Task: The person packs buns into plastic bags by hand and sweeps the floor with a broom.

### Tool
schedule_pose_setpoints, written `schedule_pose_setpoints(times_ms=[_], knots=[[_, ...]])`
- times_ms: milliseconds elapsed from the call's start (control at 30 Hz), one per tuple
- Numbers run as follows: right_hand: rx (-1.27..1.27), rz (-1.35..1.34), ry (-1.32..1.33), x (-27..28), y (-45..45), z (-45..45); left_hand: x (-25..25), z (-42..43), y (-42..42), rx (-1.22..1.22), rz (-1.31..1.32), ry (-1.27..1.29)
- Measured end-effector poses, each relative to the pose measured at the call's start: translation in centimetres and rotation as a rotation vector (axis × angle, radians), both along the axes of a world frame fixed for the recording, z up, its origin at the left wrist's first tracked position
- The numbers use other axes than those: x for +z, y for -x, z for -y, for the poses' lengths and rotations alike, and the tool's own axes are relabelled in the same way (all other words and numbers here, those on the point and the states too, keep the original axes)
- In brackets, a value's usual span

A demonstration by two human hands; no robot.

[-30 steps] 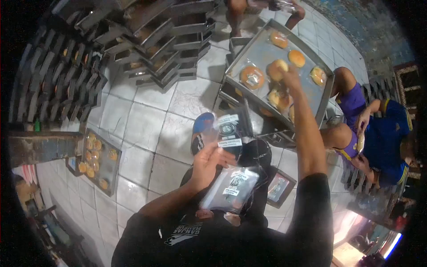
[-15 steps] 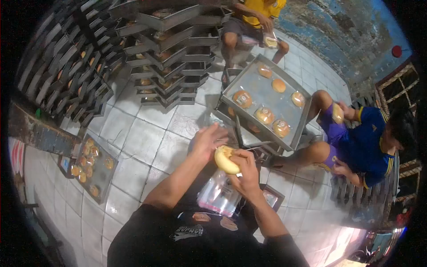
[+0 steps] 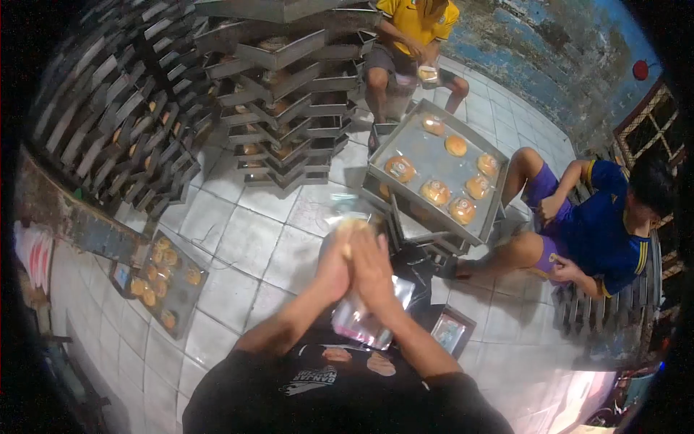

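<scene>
A round bun (image 3: 352,227) shows between my two hands, blurred by motion. My left hand (image 3: 335,265) presses it from the left and my right hand (image 3: 371,266) from the right. Clear plastic (image 3: 348,204) sticks out beyond the fingertips. Below my hands, a stack of clear plastic bags (image 3: 361,318) lies on my lap. Ahead on the right, a large metal tray (image 3: 441,168) holds several buns, most of them in printed clear wrappers; one bun (image 3: 455,145) looks unwrapped.
Tall stacks of metal trays (image 3: 285,108) stand ahead and left. A tray of wrapped buns (image 3: 186,304) lies on the tiled floor at left. A person in yellow (image 3: 434,25) sits ahead holding a wrapped bun; a person in blue (image 3: 596,224) sits at right. A small box (image 3: 450,331) is near my lap.
My right hand has come back from the tray with a bun, and both hands have closed round it. The person in blue has let go of a wrapped bun, and the tray holds one more.
</scene>
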State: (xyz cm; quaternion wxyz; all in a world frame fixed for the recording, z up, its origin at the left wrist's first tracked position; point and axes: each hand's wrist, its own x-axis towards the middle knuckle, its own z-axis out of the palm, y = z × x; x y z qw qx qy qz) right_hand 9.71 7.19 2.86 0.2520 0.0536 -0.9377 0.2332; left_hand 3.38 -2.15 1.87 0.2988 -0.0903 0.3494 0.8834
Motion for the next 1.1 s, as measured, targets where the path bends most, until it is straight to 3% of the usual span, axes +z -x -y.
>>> schedule_pose_setpoints(times_ms=[67, 133, 167, 267, 300, 333, 400, 467, 533, 600, 667, 700, 800, 867, 933, 967, 1067, 1100], knots=[[0.013, 0.002, -0.019, 1.6, 0.3, -1.5, -0.8, -0.5, -1.4, 0.009, -0.126, 0.093], [0.049, 0.042, 0.048, 3.1, 0.5, -1.9, 0.6, -0.2, -0.3, -0.048, -0.179, -0.074], [0.081, 0.054, 0.107, 4.2, 0.3, -1.8, 2.4, 0.1, 1.4, -0.037, 0.058, -0.273], [0.039, 0.287, 0.073, 3.4, 1.9, -2.8, -1.5, -3.2, 2.5, -0.052, -0.045, -0.226], [0.065, 0.135, -0.056, 3.7, 2.8, -3.4, 1.2, -4.4, 0.7, 0.115, -0.076, -0.078], [0.07, 0.138, -0.058, 4.2, 2.5, -3.9, 0.6, -4.7, 0.8, 0.12, -0.074, -0.078], [0.154, 0.111, 0.103, 6.8, 1.4, -4.0, -1.2, -4.9, 1.9, 0.138, 0.003, -0.158], [0.136, 0.089, 0.099, 7.2, 0.2, -3.5, -1.0, -3.6, 3.3, 0.05, 0.13, -0.277], [0.235, 0.335, 0.393, 6.1, -0.7, -3.1, 0.2, -2.8, 3.5, -0.011, 0.19, -0.453], [0.281, 0.229, 0.372, 5.1, -1.1, -2.4, 0.1, -2.8, 3.7, -0.034, 0.255, -0.369], [0.759, 0.697, 1.007, 5.9, -2.2, -1.6, -1.8, -2.2, 5.3, -0.08, 0.201, -0.377], [0.764, 0.697, 1.027, 5.7, -2.3, -1.4, -1.1, -1.5, 5.8, -0.008, 0.169, -0.336], [0.228, 0.337, 0.697, 5.5, -2.4, -2.0, -0.2, 1.6, 6.3, 0.143, 0.187, -0.183], [-0.102, 0.108, 0.438, 5.6, -2.3, -2.4, 0.1, 2.7, 3.0, 0.052, 0.167, -0.209], [0.0, -0.014, 0.295, 6.6, -1.6, -2.1, 0.0, 2.8, 0.7, -0.328, 0.215, -0.295], [0.069, -0.121, 0.164, 6.7, -2.1, -1.7, -0.3, 3.2, 0.5, -0.325, 0.229, -0.286], [0.056, 0.02, 0.172, 5.2, -1.0, -3.3, -1.2, 2.7, 2.4, 0.004, -0.35, 0.18], [-0.017, 0.123, 0.286, 4.3, 0.0, -4.4, 0.3, 2.8, 3.1, -0.181, -0.223, 0.08]])
